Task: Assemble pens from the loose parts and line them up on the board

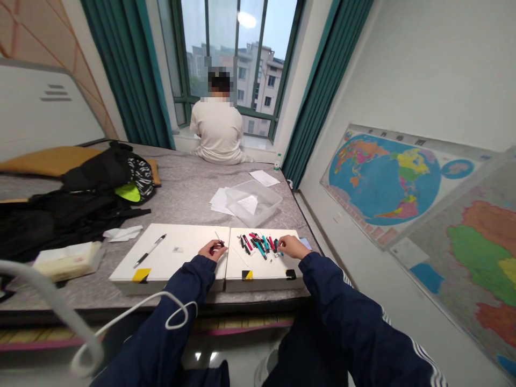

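Note:
My left hand [212,250] is closed in a pinch over the left white box [185,269]. A thin, pale pen part [218,236] with a dark end sticks up from its fingers. On the right white box [237,271] lies a loose pile of pen parts [258,244] in black, red, teal and white. My right hand [293,246] has its fingertips together at the pile's right edge; what they grip is too small to make out. One whole pen [150,251], white with black ends, lies at a slant on the left box.
Behind the boxes are a clear plastic bin [264,207] and papers [220,200]. A tissue pack [68,260] and black clothing [60,215] lie left. A white cable [141,309] loops over my left sleeve. A person [217,129] sits by the window, facing away.

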Demonstrator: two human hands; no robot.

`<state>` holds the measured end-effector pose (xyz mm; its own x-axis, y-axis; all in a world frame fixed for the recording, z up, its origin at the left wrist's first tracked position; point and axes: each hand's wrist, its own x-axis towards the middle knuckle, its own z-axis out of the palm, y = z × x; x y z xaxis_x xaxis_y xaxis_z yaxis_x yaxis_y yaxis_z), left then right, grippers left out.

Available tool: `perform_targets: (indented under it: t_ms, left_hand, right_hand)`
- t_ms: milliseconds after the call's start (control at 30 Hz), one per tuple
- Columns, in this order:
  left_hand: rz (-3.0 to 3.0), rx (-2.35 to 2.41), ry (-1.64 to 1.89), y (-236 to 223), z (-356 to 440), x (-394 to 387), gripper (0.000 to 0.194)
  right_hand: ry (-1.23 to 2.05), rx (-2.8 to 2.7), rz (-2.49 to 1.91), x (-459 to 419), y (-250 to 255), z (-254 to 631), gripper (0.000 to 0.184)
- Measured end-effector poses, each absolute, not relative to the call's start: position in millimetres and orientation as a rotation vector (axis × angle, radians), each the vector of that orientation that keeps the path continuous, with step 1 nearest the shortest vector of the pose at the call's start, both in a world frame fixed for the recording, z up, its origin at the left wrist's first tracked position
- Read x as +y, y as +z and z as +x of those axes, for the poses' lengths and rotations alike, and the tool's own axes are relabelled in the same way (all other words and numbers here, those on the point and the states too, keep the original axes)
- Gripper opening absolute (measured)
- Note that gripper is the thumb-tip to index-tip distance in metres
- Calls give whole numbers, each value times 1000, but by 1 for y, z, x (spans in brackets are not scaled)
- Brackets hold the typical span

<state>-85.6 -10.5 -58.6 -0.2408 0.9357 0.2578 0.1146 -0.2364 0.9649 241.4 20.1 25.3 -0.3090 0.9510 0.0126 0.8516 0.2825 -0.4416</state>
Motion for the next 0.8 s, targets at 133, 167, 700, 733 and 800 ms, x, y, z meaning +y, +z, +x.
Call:
perform_targets:
  t_ms: [133,167,700,733,800]
  left_hand:
    - [1332,1320,1573,-64,-86,-8,30]
    - [1330,1324,1576,-66,-86,-8,31]
    - [1350,1384,1555,-82,-87,-2,31]
    - [1359,1392,1551,-81,-87,-2,31]
    - [1367,1405,1548,-80,-88,-3,30]
  right_hand:
    - [469,-2388,-1670,22,27,226,10]
    - [453,-2402,-1677,22,28,222,9]
    - [331,-2433,-1506,39,22,106,18]
    - [339,-2422,-1544,44,20,102,20]
    - [360,-2399,-1609,53,18,96,22]
